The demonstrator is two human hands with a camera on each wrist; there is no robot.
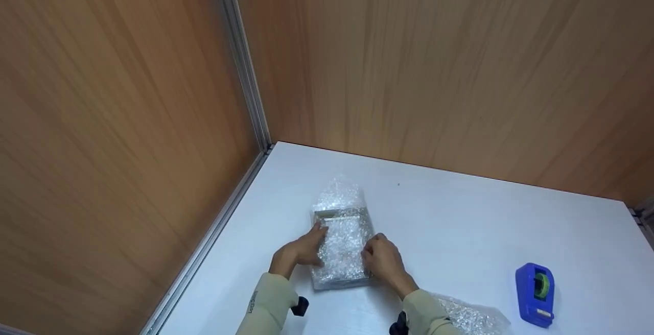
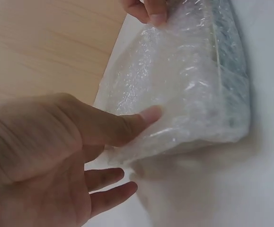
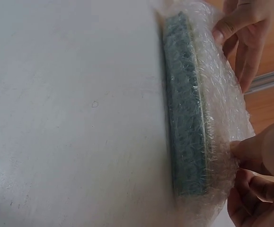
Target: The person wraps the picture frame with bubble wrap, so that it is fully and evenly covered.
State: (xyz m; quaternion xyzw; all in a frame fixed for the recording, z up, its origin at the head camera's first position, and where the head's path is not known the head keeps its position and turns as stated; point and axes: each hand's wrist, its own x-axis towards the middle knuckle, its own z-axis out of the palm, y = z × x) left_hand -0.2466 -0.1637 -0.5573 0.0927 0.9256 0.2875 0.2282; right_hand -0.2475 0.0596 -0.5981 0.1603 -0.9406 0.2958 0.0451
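Observation:
A flat rectangular item (image 3: 186, 109) with a greenish side lies on the table inside bubble wrap (image 1: 343, 245); through the plastic it looks like a frame. My left hand (image 1: 302, 248) is at its left side. In the left wrist view the left thumb (image 2: 148, 116) lies on the wrap, the index finger goes behind the wrap's edge, and the other fingers stand apart. My right hand (image 1: 383, 259) pinches the wrap at the right side between thumb and curled fingers, as the right wrist view shows. Loose wrap extends past the item's far end.
A blue tape dispenser (image 1: 535, 294) with a green roll stands at the right on the white table (image 1: 460, 222). More bubble wrap (image 1: 472, 317) lies by the right forearm. Wooden panels (image 1: 434, 69) rise at the back and left, with a metal rail (image 1: 240, 54) in the corner.

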